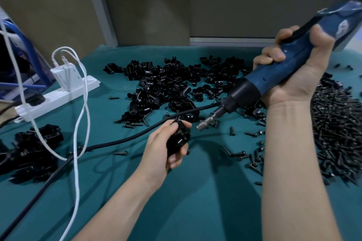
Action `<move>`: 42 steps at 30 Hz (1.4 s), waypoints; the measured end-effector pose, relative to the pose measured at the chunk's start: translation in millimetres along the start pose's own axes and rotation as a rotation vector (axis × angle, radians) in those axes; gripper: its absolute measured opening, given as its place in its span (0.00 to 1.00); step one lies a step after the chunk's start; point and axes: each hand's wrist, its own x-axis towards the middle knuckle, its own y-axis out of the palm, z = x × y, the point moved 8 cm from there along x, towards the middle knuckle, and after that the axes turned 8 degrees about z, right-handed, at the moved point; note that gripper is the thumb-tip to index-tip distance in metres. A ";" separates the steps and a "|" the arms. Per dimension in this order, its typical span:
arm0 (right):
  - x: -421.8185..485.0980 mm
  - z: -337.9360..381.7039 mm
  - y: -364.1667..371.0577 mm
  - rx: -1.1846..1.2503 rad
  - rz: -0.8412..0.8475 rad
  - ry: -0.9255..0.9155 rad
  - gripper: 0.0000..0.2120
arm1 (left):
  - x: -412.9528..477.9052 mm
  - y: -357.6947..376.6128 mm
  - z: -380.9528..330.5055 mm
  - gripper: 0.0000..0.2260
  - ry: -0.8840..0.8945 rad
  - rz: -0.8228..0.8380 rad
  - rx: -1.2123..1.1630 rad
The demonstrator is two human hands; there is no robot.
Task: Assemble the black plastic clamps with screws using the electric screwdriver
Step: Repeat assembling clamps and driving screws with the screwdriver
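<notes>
Many clamps lie loose in the big pile [172, 84], few look done in the small heap [33, 148] left of it, and in front of it the left hand [166, 148] curls its fingers round one clamp [179, 136] while the right hand [293, 70] squeezes the electric screwdriver [274, 76].

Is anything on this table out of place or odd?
Yes. Loose screws lie scattered on the green cloth, away from the screw pile. A black cable crosses the work area just behind the left hand, which holds a clamp.
</notes>
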 end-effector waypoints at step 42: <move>2.6 -38.4 2.5 0.158 0.083 0.116 0.20 | -17.3 32.0 37.5 0.17 -0.595 0.046 -0.733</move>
